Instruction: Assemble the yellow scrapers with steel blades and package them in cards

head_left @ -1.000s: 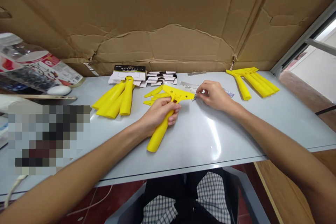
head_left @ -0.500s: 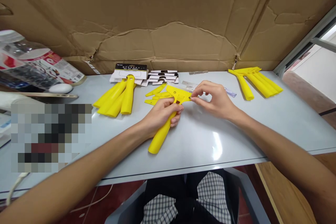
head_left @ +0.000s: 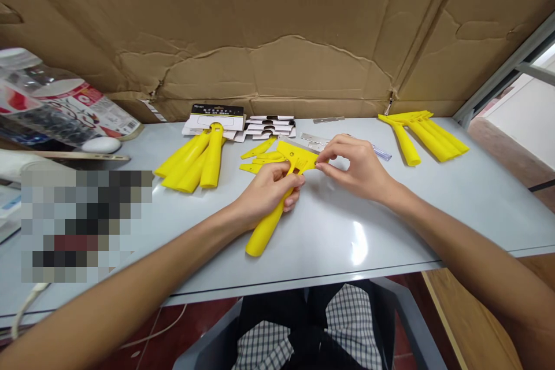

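My left hand (head_left: 272,192) is wrapped round the neck of a yellow scraper handle (head_left: 267,228), whose round end points down toward the table's front edge. A metal blade shows along the top of its wide yellow head. At the right corner of that head, the thumb and forefinger of my right hand (head_left: 353,165) are pinched together beside a small dark screw or hole; what they hold is too small to make out. Several flat yellow pieces (head_left: 259,148) lie just behind my left hand. Loose metal blades (head_left: 313,139) rest behind the scraper head.
Yellow handles with packaging cards (head_left: 217,118) lie at the left, more yellow handles (head_left: 427,133) at the back right. A clear screwdriver-like tool (head_left: 381,152) lies behind my right hand. Bottles (head_left: 87,105) and a white mouse (head_left: 101,145) are far left; cardboard (head_left: 277,23) stands behind.
The scraper head has tilted slightly, and more of its blade and right corner now show. Both hands keep almost the same place and grip.
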`<state>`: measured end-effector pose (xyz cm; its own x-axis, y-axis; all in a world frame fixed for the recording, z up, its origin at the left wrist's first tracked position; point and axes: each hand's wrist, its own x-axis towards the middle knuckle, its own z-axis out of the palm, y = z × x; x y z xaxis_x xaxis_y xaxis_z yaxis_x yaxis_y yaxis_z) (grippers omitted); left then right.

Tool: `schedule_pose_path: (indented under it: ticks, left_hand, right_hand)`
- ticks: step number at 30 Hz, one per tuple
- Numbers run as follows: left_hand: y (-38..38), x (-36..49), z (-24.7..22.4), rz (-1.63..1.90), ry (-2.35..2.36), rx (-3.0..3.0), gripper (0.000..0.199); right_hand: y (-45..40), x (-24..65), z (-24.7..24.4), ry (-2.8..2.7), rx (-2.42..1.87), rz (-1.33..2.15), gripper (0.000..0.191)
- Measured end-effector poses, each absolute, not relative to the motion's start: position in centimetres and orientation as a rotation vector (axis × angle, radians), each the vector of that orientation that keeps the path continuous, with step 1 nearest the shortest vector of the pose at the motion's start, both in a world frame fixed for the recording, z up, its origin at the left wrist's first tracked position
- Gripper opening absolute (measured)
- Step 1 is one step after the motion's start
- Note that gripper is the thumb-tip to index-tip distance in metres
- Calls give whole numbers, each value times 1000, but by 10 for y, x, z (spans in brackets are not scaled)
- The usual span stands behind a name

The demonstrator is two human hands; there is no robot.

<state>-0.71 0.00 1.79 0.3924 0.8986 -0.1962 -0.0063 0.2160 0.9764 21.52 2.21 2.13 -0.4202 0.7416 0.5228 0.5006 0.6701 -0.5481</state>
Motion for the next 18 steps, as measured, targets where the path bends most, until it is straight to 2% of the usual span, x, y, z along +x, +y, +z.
schedule_pose_path:
  ticks: [6,11,16,18]
  left_hand:
    - [0,-8,15,757,978,1243,29]
    - [0,-10,14,742,964,1263,30]
    - [0,-11,13,733,950,1259,34]
    - [0,-11,12,722,935,1234,32]
  right_hand:
    - [23,217,22,-2084,-982,502,7]
    - [25,214,21,-1932,-1085,737,7]
    - [27,212,17,-1620,-1181,1107,42]
    - [28,211,15,-1553,-1190,1201,48]
